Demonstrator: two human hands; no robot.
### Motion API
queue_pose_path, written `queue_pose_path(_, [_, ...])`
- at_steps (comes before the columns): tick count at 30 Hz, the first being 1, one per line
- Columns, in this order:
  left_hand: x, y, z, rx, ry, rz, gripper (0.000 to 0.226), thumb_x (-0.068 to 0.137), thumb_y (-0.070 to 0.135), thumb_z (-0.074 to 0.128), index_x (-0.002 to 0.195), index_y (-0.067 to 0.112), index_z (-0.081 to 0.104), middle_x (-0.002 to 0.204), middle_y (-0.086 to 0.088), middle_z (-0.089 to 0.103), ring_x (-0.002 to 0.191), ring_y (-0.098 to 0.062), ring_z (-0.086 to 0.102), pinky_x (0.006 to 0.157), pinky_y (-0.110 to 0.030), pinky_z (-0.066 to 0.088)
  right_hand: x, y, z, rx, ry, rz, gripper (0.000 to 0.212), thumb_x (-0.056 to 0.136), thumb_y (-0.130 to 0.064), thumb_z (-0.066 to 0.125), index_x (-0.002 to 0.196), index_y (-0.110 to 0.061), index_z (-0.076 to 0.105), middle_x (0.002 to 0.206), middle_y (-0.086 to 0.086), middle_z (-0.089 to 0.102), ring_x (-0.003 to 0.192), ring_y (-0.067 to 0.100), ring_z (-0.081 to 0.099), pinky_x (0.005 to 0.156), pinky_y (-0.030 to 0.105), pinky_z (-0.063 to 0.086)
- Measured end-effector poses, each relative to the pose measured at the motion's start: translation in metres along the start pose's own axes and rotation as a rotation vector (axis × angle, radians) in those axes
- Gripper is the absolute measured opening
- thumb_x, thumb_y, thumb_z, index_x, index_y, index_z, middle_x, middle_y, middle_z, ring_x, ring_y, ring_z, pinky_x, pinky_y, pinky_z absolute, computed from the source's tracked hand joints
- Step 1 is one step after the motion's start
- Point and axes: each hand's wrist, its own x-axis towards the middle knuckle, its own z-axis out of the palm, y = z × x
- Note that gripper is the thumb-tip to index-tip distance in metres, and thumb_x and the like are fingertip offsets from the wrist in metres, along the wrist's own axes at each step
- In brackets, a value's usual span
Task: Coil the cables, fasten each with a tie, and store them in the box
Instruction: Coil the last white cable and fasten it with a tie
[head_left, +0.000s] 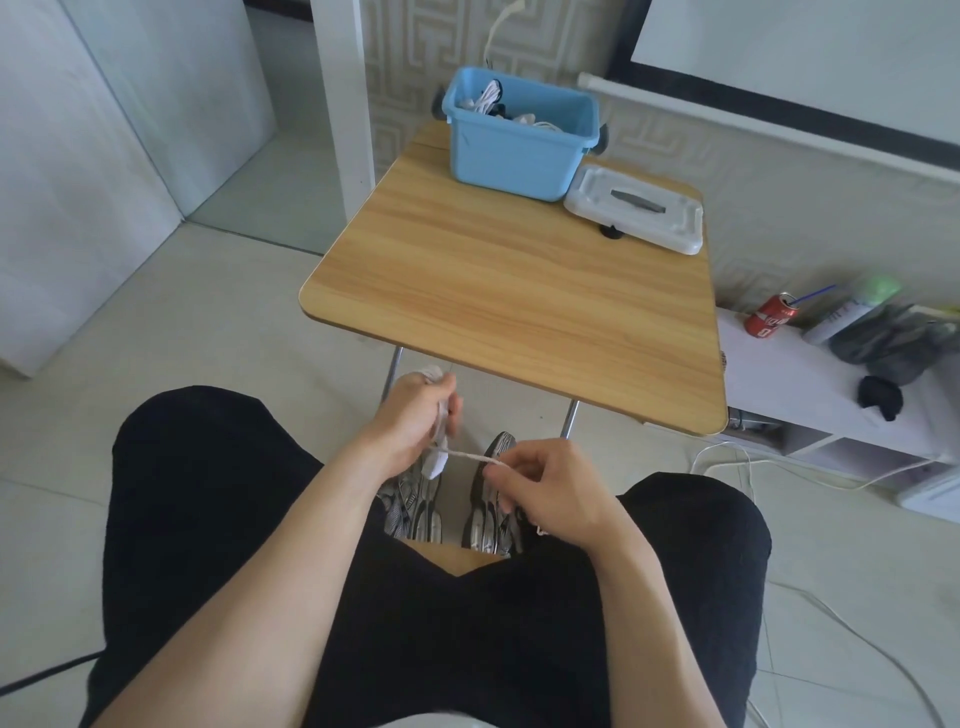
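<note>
My left hand (415, 415) grips a bundle of coiled white cable (435, 464) below the table's near edge, over my lap. A white strand (475, 458) runs taut from the bundle to my right hand (540, 486), which pinches it between thumb and fingers. Whether the strand is the cable's end or a tie cannot be told. The blue box (511, 150) stands at the far side of the wooden table (519, 291) with several white and black coiled cables (491, 96) inside it.
The box's white lid (636, 215) lies on the table right of the box. A low white shelf (831, 384) on the right carries a red can (771, 317) and bottles. Loose white cables (727, 460) trail on the tiled floor. My shoes (488, 499) show under the table.
</note>
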Motion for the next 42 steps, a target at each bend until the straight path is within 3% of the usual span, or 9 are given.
queue_pose_path(6, [-0.015, -0.007, 0.016, 0.509, -0.390, -0.055, 0.049, 0.109, 0.035, 0.037, 0.080, 0.001, 0.056, 0.062, -0.007, 0.059, 0.057, -0.020, 0.053, 0.065, -0.037, 0.044, 0.000, 0.003, -0.001, 0.034, 0.273, -0.105, 0.014, 0.085, -0.028, 0.080, 0.074, -0.021, 0.076, 0.067, -0.002, 0.073, 0.062, 0.018, 0.069, 0.058, 0.033, 0.054])
queue_pose_path(11, [-0.024, 0.002, 0.021, 0.357, -0.637, -0.219, 0.073, 0.100, 0.067, 0.012, 0.075, 0.010, 0.048, 0.055, -0.005, 0.040, 0.048, -0.018, 0.035, 0.052, -0.030, 0.036, 0.001, 0.009, -0.001, 0.160, 0.404, -0.087, 0.018, 0.073, -0.029, 0.091, 0.074, -0.018, 0.077, 0.068, -0.004, 0.073, 0.058, 0.004, 0.064, 0.056, 0.018, 0.048])
queue_pose_path(14, [-0.026, 0.007, 0.022, 0.334, -0.709, -0.236, 0.066, 0.100, 0.067, 0.017, 0.071, 0.014, 0.044, 0.048, 0.002, 0.030, 0.040, -0.012, 0.024, 0.045, -0.025, 0.026, 0.004, 0.013, -0.003, 0.218, 0.412, -0.084, 0.023, 0.070, -0.034, 0.091, 0.075, -0.017, 0.077, 0.068, 0.000, 0.073, 0.059, 0.006, 0.061, 0.056, 0.020, 0.047])
queue_pose_path(20, [-0.023, 0.012, 0.012, 0.179, -0.769, -0.212, 0.052, 0.103, 0.055, 0.033, 0.066, 0.019, 0.040, 0.047, 0.008, 0.026, 0.038, -0.009, 0.020, 0.042, -0.023, 0.022, 0.008, 0.020, -0.003, 0.293, 0.396, -0.134, 0.013, 0.090, -0.030, 0.074, 0.085, -0.019, 0.079, 0.066, -0.005, 0.071, 0.055, 0.007, 0.056, 0.055, 0.025, 0.046])
queue_pose_path(23, [-0.019, 0.016, 0.006, -0.066, -0.708, -0.185, 0.051, 0.100, 0.054, 0.034, 0.064, 0.018, 0.040, 0.045, 0.009, 0.028, 0.037, -0.009, 0.025, 0.041, -0.023, 0.024, 0.009, 0.023, -0.004, 0.314, 0.419, -0.126, 0.015, 0.095, -0.028, 0.070, 0.090, -0.016, 0.078, 0.069, -0.004, 0.072, 0.051, 0.010, 0.052, 0.053, 0.026, 0.044])
queue_pose_path(28, [-0.012, 0.020, 0.002, -0.415, -0.492, -0.190, 0.053, 0.103, 0.035, 0.021, 0.057, 0.019, 0.043, 0.039, 0.008, 0.025, 0.033, -0.010, 0.019, 0.045, -0.030, 0.009, 0.008, 0.025, -0.005, 0.360, 0.454, -0.125, 0.012, 0.097, -0.024, 0.067, 0.096, -0.018, 0.078, 0.070, -0.003, 0.070, 0.052, 0.013, 0.048, 0.052, 0.031, 0.043])
queue_pose_path(31, [-0.014, 0.021, 0.004, -0.633, -0.427, -0.165, 0.053, 0.100, 0.029, 0.023, 0.053, 0.020, 0.045, 0.038, 0.008, 0.025, 0.036, -0.012, 0.013, 0.038, -0.025, 0.015, 0.009, 0.023, -0.003, 0.378, 0.429, -0.121, 0.012, 0.097, -0.023, 0.068, 0.094, -0.017, 0.078, 0.070, -0.002, 0.071, 0.052, 0.016, 0.047, 0.051, 0.032, 0.041])
queue_pose_path(35, [-0.013, 0.024, 0.005, -1.037, -0.207, -0.080, 0.045, 0.102, 0.030, 0.027, 0.060, 0.022, 0.040, 0.043, 0.009, 0.026, 0.036, -0.010, 0.022, 0.042, -0.024, 0.020, 0.010, 0.026, 0.000, 0.361, 0.300, -0.101, 0.013, 0.096, -0.023, 0.069, 0.100, -0.019, 0.081, 0.072, 0.002, 0.070, 0.052, 0.016, 0.045, 0.053, 0.035, 0.040])
queue_pose_path(42, [-0.016, 0.034, -0.004, -1.230, 0.196, 0.104, 0.037, 0.098, 0.041, 0.031, 0.075, 0.015, 0.043, 0.059, 0.001, 0.033, 0.048, -0.017, 0.029, 0.055, -0.029, 0.032, 0.010, 0.027, 0.001, 0.185, -0.003, -0.044, 0.026, 0.100, -0.023, 0.063, 0.124, -0.028, 0.072, 0.083, 0.000, 0.076, 0.054, 0.012, 0.051, 0.067, 0.038, 0.053])
